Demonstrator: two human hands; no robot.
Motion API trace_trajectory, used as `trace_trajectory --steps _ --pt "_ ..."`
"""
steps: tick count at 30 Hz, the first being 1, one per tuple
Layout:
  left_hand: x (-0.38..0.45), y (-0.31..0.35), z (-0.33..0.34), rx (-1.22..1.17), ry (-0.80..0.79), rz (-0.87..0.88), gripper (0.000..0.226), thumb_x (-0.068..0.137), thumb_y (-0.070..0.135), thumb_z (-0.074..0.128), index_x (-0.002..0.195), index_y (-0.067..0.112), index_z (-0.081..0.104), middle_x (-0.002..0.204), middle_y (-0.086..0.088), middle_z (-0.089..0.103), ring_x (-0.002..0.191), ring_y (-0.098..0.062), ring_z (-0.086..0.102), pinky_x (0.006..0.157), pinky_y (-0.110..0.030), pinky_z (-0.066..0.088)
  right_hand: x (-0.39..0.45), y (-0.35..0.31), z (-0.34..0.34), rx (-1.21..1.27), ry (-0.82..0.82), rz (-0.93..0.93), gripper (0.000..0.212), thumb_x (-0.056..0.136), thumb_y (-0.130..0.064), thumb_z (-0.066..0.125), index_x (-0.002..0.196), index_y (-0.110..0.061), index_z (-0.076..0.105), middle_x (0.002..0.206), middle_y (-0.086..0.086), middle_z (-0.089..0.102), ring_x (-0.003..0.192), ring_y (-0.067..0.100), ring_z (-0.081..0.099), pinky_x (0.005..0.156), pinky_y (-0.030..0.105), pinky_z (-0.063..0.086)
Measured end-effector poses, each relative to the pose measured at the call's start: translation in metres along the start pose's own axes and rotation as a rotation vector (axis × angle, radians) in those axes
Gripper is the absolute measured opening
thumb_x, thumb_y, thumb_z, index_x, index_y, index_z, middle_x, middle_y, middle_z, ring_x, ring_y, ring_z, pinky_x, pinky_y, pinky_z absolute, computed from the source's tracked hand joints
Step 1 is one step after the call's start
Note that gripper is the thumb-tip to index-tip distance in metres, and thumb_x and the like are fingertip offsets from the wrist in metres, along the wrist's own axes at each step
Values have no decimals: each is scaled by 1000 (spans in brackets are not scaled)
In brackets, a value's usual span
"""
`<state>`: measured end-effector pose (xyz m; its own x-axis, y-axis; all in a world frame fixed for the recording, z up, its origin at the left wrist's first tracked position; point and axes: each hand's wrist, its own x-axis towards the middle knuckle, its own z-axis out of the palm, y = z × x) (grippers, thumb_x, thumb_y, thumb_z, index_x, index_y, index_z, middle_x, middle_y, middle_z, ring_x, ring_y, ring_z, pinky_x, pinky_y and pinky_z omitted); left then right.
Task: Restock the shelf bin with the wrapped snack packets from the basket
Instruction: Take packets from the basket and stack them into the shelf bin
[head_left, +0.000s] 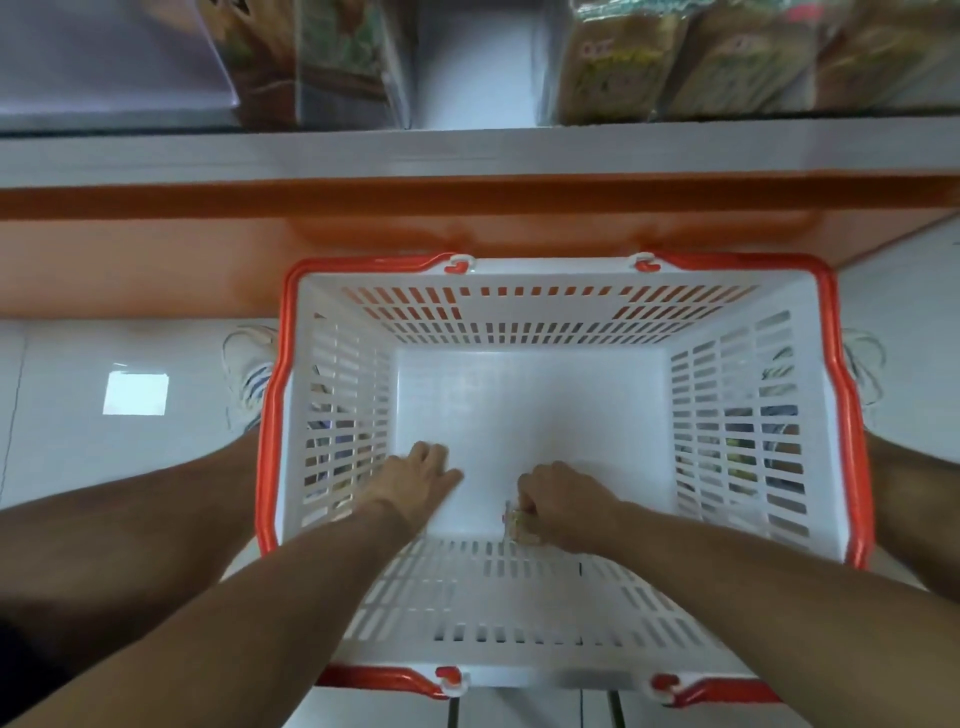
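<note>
Inside the basket, right hand pinching a snack packet, left hand flat, fingers relaxed.

The basket stood on the floor before the shelf, with both hands inside it, the left hand at the bottom's left part, the right hand beside it, pinching a snack packet near the near wall.
</note>
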<state>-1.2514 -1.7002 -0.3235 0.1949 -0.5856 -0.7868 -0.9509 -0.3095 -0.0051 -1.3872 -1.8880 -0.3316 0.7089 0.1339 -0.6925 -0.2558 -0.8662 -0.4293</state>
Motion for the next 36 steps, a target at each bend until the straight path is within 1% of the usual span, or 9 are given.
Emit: trace_trajectory --steps 7,10,13,17,20,25,28,31,36 --pt "-1 6 -3 -163 -85 -3 45 92 3 56 133 20 49 134 -9 46 120 -29 54 86 -41 51 4 -6 -1 175 -131 109 33 94 -26 60 124 -10 61 126 12 55 111 29 57 91 32 44" --pt "-1 0 -23 -678 -188 -159 28 85 5 62 107 21 60 114 -6 65 97 -28 69 71 -35 55 -2 -16 -20 167 -197 130 29 97 -30 55 110 -7 66 116 15 65 101 32 63 80 33 46" --pt "-7 -12 -67 -1250 -249 -254 23 84 6 70 107 11 71 88 -6 73 73 -23 72 73 -41 65 -15 -30 -74 162 -304 147 27 93 -23 59 116 -10 63 112 10 73 96 26 70 77 34 53" --pt "-32 -29 -147 -1226 -174 -121 16 80 11 63 84 18 76 83 4 69 74 -18 69 65 -28 61 -61 -63 -180 -26 -511 87 34 85 -12 63 119 -9 66 101 11 77 75 21 66 66 30 50" --pt "-69 -32 -213 -1197 -141 0 9 81 9 61 85 13 68 80 -6 62 72 -21 57 52 -18 48 -126 -93 -252 -48 -516 38 27 92 -12 61 118 -19 60 96 7 76 78 23 72 76 35 56" --pt "-147 -35 -308 -1442 31 254 28 87 0 66 112 -11 64 95 -22 61 80 -29 63 74 -33 59 -243 -112 -355 330 -124 -223 19 93 -4 67 106 -17 63 97 6 69 86 17 64 80 34 55" --pt "-192 -36 -345 -1546 164 397 32 81 1 74 105 -16 61 84 -21 60 66 -21 62 63 -29 58 -285 -112 -383 764 188 -405 27 84 -5 67 110 -10 64 92 2 68 81 12 63 66 21 53" --pt "-219 -32 -362 -1685 267 525 29 75 7 84 97 2 66 76 -10 64 64 -16 65 63 -25 56 -281 -105 -381 1094 514 -451 31 85 -9 63 116 -12 63 94 3 72 74 11 65 57 16 50" --pt "-222 -27 -372 -1922 426 483 37 78 15 83 112 4 73 100 -17 74 75 -20 70 69 -32 60 -258 -102 -370 1243 674 -365 24 95 -5 57 90 -24 72 88 7 73 70 17 68 60 26 54"
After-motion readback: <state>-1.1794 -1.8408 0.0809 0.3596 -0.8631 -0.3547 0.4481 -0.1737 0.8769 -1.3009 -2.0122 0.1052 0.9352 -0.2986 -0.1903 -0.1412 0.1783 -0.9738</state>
